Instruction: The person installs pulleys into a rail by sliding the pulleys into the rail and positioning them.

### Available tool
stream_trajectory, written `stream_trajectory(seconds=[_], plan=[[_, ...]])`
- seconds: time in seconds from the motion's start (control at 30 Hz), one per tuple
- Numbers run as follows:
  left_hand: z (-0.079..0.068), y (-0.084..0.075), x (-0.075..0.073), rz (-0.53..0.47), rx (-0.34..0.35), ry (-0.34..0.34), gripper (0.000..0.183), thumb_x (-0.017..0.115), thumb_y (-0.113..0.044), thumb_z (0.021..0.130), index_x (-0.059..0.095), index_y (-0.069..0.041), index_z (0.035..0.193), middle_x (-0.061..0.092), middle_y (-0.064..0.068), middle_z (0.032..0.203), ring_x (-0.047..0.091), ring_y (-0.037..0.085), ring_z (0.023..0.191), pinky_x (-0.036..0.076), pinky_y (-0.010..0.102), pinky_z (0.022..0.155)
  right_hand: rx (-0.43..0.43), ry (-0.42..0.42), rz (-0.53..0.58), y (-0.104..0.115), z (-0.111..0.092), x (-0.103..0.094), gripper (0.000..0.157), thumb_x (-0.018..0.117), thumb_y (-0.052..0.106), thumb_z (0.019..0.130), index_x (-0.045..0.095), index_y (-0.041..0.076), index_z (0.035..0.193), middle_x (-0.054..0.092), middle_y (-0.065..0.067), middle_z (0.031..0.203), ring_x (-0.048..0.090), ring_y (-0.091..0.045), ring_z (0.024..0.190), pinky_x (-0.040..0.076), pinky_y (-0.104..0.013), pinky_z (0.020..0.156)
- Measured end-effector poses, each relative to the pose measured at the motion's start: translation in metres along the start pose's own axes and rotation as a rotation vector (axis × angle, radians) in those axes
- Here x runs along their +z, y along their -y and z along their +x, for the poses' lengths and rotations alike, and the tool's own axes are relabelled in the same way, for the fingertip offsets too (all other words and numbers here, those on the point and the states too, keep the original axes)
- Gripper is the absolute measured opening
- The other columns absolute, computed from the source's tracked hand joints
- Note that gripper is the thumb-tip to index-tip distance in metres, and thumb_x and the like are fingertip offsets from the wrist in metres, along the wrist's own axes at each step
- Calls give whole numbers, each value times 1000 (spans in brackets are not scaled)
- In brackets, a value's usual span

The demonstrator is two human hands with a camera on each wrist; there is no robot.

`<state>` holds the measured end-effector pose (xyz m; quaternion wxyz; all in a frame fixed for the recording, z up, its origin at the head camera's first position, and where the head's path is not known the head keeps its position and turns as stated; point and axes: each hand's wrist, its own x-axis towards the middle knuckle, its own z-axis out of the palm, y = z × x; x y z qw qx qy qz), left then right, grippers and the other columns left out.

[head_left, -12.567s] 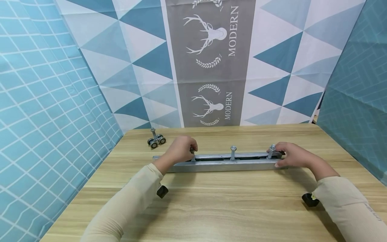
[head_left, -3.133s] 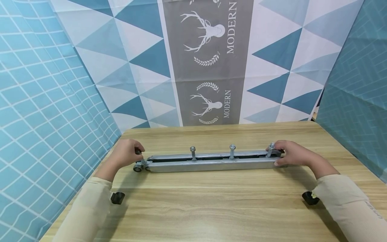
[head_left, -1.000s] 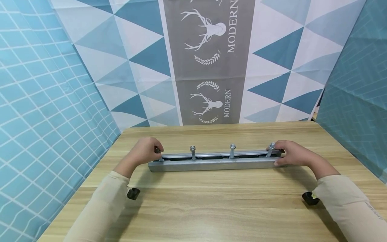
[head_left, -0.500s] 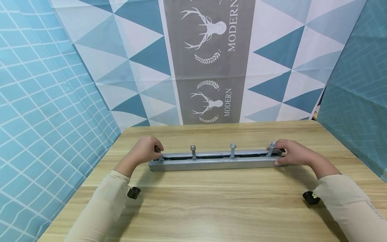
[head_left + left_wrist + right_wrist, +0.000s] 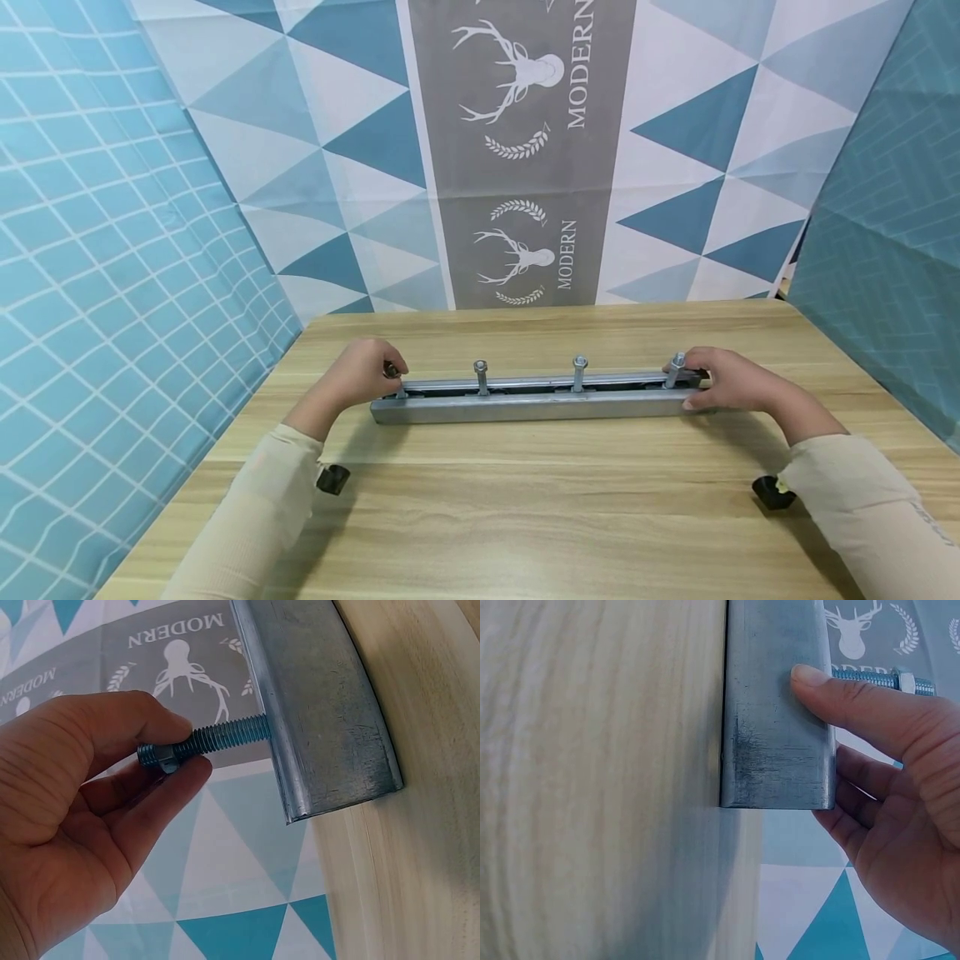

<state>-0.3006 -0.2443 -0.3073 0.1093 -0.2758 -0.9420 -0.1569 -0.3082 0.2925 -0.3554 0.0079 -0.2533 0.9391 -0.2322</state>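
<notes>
A grey metal track (image 5: 536,407), slotted along its top, lies across the wooden table. Three threaded bolts stand upright out of the slot: one near the middle left (image 5: 482,379), another bolt (image 5: 579,375) right of centre, and the right-end bolt (image 5: 676,372). At the track's left end my left hand (image 5: 356,377) pinches the threaded bolt (image 5: 236,733) of a roller trolley between thumb and fingers; its wheels are hidden inside the track. My right hand (image 5: 727,382) grips the right end of the track, thumb on the near side wall (image 5: 780,742), fingers behind.
The wooden table (image 5: 525,508) extends in front of the track. Patterned cloth hangs behind it, with blue checked cloth (image 5: 112,250) on the left and teal cloth (image 5: 892,250) on the right. Black wrist devices show under both sleeves.
A wheeled trolley first stood at the back left. My left hand brought it to the track's left end and slid it rightward inside. During the last second both hands stay nearly still.
</notes>
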Motion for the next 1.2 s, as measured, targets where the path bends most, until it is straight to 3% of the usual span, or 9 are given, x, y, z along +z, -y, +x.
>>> stream_trajectory(seconds=[0.17,0.4,0.67,0.83,0.97,1.07,1.2], plan=[[-1,0,1,4,-10,-1,12,73,0,77,77,-5,87,71,4,83,65,13,70,55,34,66,-18,2,-13,-1,0,1,49,83,14,75,66,0,119,62,-14,112,58,-37,107,48,-54,85],[-4,-1,2,15,-37,-6,14,73,-3,78,76,-3,92,71,5,85,63,12,69,54,34,65,-72,-36,-44,0,-1,3,45,84,10,73,67,-1,113,64,-10,106,59,-27,95,49,-49,78],[-4,-5,2,105,30,-60,17,77,-2,75,75,-3,92,71,10,93,67,22,79,55,39,70,-59,-21,-45,2,-2,2,45,83,13,75,66,-1,115,63,-13,108,60,-31,99,49,-48,78],[-2,-11,3,79,-39,-57,30,69,-16,91,68,3,114,65,20,115,63,36,103,51,49,86,-16,-9,-47,3,-3,1,44,83,13,75,65,-2,113,63,-9,104,59,-27,94,49,-45,77],[-2,-17,1,47,-86,-56,41,48,-22,103,55,7,131,55,26,130,50,42,123,40,55,101,13,7,-65,6,-7,-2,51,81,11,77,60,-10,119,63,-22,111,59,-41,102,49,-54,83],[-3,-23,-1,54,-64,-71,46,45,-25,104,48,8,137,47,27,138,41,44,130,34,57,106,37,3,-95,12,-12,-9,59,76,3,78,53,-13,129,54,-33,126,50,-52,116,45,-61,89],[-4,-31,-8,89,-23,-80,65,54,-42,98,39,-1,147,39,22,147,34,42,136,29,58,108,36,-63,-143,25,-15,-26,63,71,0,80,45,-11,137,42,-36,138,43,-55,122,42,-64,91]])
